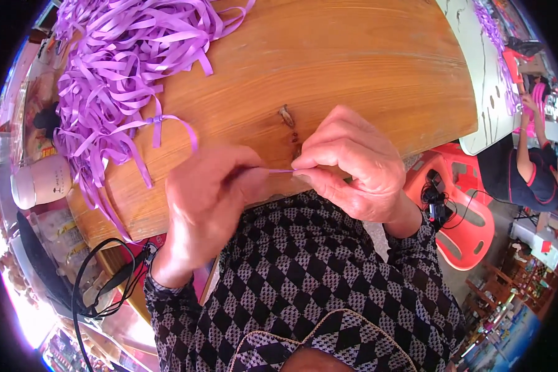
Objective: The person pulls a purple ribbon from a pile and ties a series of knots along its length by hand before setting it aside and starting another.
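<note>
Between my two hands a thin stretch of purple ribbon [280, 171] runs taut, just above the near edge of the wooden table [353, 68]. My left hand [214, 192], slightly blurred, is closed on one end of it. With thumb and forefinger my right hand [353, 167] pinches the other end. Most of the held ribbon is hidden by my fingers. To the left a big heap of purple ribbons [130, 62] covers the table's far left corner. One looped ribbon [157, 119] with a small knot trails out of the heap towards my left hand.
A whitish jar [42, 181] stands by the table's left edge. Black cables [84, 279] hang near my left forearm. On the right are a red plastic chair [465, 232] with a black device [436, 198] on it, a white marbled table [487, 105] and a person in dark clothes [524, 170].
</note>
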A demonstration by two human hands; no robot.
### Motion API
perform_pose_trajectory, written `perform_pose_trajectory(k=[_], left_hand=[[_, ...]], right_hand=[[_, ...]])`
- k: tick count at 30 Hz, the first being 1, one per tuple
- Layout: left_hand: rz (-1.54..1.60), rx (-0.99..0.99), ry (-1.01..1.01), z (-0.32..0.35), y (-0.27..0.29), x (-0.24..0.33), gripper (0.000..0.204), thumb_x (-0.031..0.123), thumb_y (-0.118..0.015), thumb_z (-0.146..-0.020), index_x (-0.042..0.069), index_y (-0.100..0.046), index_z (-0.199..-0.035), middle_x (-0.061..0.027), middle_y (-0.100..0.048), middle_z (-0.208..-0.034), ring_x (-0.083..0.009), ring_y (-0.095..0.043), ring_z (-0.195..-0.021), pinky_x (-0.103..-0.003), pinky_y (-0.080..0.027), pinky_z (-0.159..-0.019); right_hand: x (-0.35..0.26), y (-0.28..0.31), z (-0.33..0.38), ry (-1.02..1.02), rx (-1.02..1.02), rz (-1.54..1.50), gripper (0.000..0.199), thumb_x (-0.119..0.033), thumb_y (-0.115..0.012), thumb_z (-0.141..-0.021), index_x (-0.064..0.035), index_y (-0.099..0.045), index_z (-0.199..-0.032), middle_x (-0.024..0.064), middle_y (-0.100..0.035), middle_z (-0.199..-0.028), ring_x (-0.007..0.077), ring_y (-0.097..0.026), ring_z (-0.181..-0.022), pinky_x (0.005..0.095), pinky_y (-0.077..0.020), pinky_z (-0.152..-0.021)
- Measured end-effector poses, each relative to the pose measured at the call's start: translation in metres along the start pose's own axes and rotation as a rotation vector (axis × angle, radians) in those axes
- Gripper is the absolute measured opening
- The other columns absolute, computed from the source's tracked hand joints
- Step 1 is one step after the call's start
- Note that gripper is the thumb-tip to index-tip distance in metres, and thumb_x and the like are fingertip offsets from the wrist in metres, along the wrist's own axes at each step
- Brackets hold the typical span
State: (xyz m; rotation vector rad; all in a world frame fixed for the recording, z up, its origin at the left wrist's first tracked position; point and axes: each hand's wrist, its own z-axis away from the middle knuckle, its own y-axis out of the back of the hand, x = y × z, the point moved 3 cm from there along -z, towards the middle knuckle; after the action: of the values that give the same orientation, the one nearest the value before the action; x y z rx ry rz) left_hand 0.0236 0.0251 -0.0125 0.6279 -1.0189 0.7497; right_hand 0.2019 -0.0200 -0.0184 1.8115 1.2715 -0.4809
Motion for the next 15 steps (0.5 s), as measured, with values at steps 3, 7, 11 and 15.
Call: perform_pose_trajectory(k=[3, 7, 11, 15], left_hand=[[-0.86, 0.216, -0.753, 0.002, -0.007, 0.022, 0.02, 0.01, -0.065, -0.082, -0.003, -0.06, -0.096, -0.0041, -0.063, -0.088, -0.0097, -0.057, -0.076, -0.02, -0.045, -0.065], [0.037, 0.06, -0.343, -0.003, -0.015, 0.012, 0.026, 0.012, -0.066, -0.082, -0.004, -0.059, -0.101, -0.0071, -0.062, -0.093, -0.0113, -0.057, -0.077, -0.021, -0.046, -0.066], [0.505, -0.131, 0.095, -0.006, -0.02, -0.007, 0.029, 0.016, -0.066, -0.082, -0.004, -0.059, -0.102, -0.0076, -0.063, -0.083, -0.0095, -0.056, -0.068, -0.019, -0.044, -0.06], [0.49, -0.146, 0.156, -0.011, -0.019, -0.012, 0.029, 0.019, -0.067, -0.081, -0.003, -0.061, -0.1, -0.0065, -0.063, -0.076, -0.0079, -0.055, -0.063, -0.017, -0.04, -0.055]], right_hand=[[-0.003, -0.002, -0.003, 0.003, 0.006, 0.001, 0.02, 0.002, -0.073, -0.061, -0.0009, -0.063, -0.078, 0.0084, -0.059, -0.073, 0.0224, -0.052, -0.064, 0.0298, -0.0407, -0.054], [-0.007, -0.003, -0.004, 0.02, -0.008, 0.022, 0.019, 0.001, -0.073, -0.062, -0.0018, -0.064, -0.079, 0.0077, -0.059, -0.074, 0.0217, -0.052, -0.064, 0.0294, -0.041, -0.054], [-0.006, -0.004, 0.003, 0.042, 0.056, 0.09, 0.021, -0.001, -0.074, -0.062, -0.0039, -0.065, -0.081, 0.0056, -0.059, -0.075, 0.0194, -0.051, -0.065, 0.0278, -0.0413, -0.056], [-0.008, -0.007, 0.005, 0.03, 0.139, 0.136, 0.024, -0.002, -0.075, -0.061, -0.0049, -0.065, -0.083, 0.0043, -0.059, -0.077, 0.018, -0.051, -0.069, 0.0272, -0.0412, -0.059]])
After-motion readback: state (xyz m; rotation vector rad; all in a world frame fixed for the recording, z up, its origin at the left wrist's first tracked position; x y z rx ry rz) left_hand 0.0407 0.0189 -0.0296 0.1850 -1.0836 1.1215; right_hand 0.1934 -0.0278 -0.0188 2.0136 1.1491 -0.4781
